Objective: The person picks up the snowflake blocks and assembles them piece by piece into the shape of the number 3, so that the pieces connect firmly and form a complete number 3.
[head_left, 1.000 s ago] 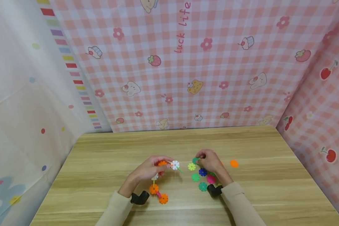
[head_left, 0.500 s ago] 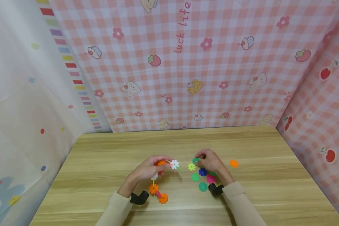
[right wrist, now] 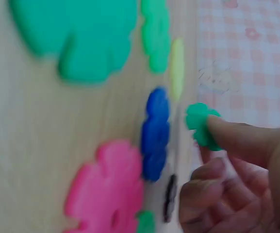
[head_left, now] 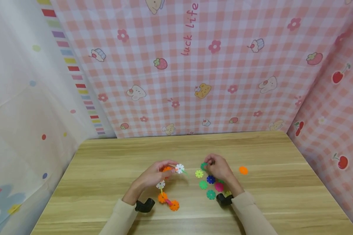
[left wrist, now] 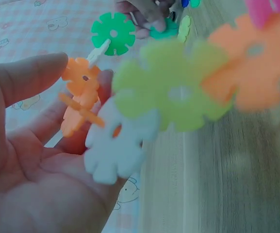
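In the head view my left hand (head_left: 151, 174) holds a chain of notched plastic snowflake discs, with thumb and fingers on an orange disc (left wrist: 81, 73). A white disc (head_left: 179, 168) and a green disc (left wrist: 113, 34) stick out past the fingertips. Down the other side follow a white disc (left wrist: 120, 145), a yellow disc (left wrist: 173, 87), an orange disc (head_left: 162, 197), a pink link and an end orange disc (head_left: 174, 205). My right hand (head_left: 220, 168) pinches a loose green disc (right wrist: 203, 126) between thumb and fingers, above the loose discs.
Loose discs lie by the right hand: yellow (head_left: 199, 174), blue (head_left: 210, 179), pink (head_left: 219, 186) and several green ones (head_left: 210, 195). An orange disc (head_left: 243, 170) lies farther right on the wooden table (head_left: 111, 156). Patterned cloth (head_left: 176, 65) hangs behind.
My left hand has risen slightly with the chain, and its hanging orange end has swung a little to the right. My right hand has barely shifted, still pinching the green disc.
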Motion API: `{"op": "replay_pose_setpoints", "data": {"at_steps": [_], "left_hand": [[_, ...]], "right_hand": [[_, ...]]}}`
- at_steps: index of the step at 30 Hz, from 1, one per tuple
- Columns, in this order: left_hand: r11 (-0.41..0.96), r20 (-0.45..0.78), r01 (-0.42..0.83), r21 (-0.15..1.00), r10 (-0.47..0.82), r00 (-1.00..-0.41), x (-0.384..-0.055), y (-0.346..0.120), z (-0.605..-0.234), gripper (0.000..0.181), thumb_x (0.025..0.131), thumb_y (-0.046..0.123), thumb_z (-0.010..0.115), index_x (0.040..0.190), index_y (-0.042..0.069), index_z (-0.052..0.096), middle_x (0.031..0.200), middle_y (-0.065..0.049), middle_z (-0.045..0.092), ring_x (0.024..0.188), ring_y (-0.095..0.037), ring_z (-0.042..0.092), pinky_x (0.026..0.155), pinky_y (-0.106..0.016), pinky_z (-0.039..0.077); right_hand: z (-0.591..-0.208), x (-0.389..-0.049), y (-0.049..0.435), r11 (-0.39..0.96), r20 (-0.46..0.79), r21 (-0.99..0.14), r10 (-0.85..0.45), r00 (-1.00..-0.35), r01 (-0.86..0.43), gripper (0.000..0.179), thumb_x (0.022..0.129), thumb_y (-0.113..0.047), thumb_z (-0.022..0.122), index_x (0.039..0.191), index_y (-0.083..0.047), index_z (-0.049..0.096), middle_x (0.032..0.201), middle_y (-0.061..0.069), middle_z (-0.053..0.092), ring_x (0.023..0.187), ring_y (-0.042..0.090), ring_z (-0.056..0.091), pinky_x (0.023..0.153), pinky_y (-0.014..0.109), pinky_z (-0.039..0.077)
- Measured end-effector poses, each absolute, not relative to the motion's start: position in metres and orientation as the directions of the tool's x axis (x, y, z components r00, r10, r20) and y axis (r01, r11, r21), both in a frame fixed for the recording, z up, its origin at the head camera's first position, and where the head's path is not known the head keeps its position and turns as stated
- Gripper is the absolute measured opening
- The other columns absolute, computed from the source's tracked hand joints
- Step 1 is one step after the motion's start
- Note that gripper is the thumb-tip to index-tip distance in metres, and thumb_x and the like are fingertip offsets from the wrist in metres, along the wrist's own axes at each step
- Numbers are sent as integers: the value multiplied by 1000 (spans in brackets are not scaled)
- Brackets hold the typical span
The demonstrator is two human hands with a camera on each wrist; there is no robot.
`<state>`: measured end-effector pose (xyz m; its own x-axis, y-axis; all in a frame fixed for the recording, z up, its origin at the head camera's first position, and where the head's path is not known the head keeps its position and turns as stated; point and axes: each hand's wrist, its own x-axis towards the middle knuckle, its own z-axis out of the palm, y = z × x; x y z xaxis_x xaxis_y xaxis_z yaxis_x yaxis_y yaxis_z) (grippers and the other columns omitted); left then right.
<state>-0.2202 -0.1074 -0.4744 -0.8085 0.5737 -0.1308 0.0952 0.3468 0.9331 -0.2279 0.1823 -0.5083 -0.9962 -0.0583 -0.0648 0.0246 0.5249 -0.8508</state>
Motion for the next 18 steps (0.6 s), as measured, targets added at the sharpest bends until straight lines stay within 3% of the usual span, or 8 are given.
{"op": "replay_pose_setpoints", "data": {"at_steps": [4,8,13,18], "left_hand": [[343,-128,98,934,577,-807,-220,-108,-475,38,100,14,55,138,17,55,119,-12,64,97,-38,61,81,-48,54],[349,-130,106,931,589,-798,-221,-109,-475,40,101,14,52,141,20,53,120,-12,61,95,-37,59,78,-43,52],[338,-129,111,935,612,-780,-223,-109,-477,42,102,10,47,143,17,51,118,-19,57,91,-36,58,76,-36,53],[310,-139,72,948,608,-782,-222,-108,-476,45,102,7,43,146,18,48,119,-24,52,91,-37,59,77,-36,53]], "right_hand": [[-501,-222,176,407,-42,-913,-64,-997,12,11,90,3,65,99,-4,63,86,7,66,71,18,57,61,27,50],[-493,-213,170,232,-38,-973,-121,-992,9,15,92,5,61,107,2,61,90,14,69,72,24,64,64,34,58],[-491,-202,164,163,-32,-987,-220,-975,-4,20,95,4,58,115,5,59,93,17,67,79,33,68,73,42,60],[-496,-194,157,108,-36,-994,-278,-960,6,22,95,6,55,117,7,56,95,20,65,87,42,69,77,43,59]]}}
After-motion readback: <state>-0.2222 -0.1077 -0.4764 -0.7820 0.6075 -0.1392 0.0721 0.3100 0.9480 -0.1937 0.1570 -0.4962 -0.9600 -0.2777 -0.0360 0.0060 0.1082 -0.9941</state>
